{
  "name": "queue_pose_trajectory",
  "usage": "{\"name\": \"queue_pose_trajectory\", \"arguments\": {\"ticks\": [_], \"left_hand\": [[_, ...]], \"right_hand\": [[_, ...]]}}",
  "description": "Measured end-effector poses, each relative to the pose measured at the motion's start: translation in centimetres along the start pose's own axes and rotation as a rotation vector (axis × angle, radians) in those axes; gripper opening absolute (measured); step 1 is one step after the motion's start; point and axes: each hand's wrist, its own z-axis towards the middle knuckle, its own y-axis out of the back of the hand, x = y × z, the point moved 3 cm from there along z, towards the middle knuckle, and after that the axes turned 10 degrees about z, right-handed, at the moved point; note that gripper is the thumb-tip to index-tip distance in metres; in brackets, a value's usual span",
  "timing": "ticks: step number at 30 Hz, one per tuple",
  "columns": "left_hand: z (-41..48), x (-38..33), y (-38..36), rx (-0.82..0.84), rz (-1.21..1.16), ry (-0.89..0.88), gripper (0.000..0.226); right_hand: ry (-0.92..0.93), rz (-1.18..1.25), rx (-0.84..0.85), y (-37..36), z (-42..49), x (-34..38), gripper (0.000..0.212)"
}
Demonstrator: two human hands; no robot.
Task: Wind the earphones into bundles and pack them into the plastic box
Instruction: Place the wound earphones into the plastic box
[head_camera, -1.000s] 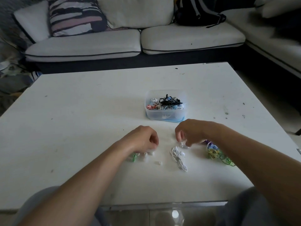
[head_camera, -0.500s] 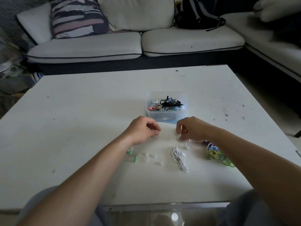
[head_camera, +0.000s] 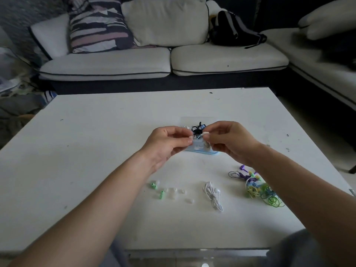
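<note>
The left hand [head_camera: 165,143] and the right hand [head_camera: 229,139] are raised close together in the middle of the frame, just in front of the plastic box [head_camera: 199,147]. The right hand pinches a white earbud [head_camera: 206,133] between thumb and forefinger. The left thumb and forefinger are pressed together, but I cannot tell if they hold something. The box stands on the white table [head_camera: 96,151] and contains wound bundles [head_camera: 198,127], black ones on top. Lower in the frame lie a white earphone bundle [head_camera: 212,195], a coloured earphone heap [head_camera: 256,186] at the right and loose ear tips [head_camera: 169,191] at the left. A sofa [head_camera: 173,60] fills the top.
</note>
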Motion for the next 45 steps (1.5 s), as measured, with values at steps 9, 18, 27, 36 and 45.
{"name": "queue_pose_trajectory", "arguments": {"ticks": [9,18,27,36,45], "left_hand": [[-3.0,-0.6,0.3,0.033,-0.312,0.045,0.016],[-3.0,-0.9,0.0,0.057,-0.385,0.017,0.019],[-3.0,-1.1,0.0,0.039,-0.355,-0.007,0.018],[-3.0,-1.3,0.4,0.040,-0.272,-0.029,0.017],[-2.7,-1.1,0.6,0.050,-0.208,-0.038,0.021]], "right_hand": [[0.079,0.186,0.034,-2.9,-2.8,0.5,0.009],[0.150,0.162,0.130,-3.9,-3.2,1.1,0.020],[0.128,0.100,0.082,-4.0,-3.0,1.0,0.007],[0.110,0.096,0.105,-4.1,-3.0,0.8,0.006],[0.020,0.082,0.172,-3.7,-2.2,0.5,0.016]]}}
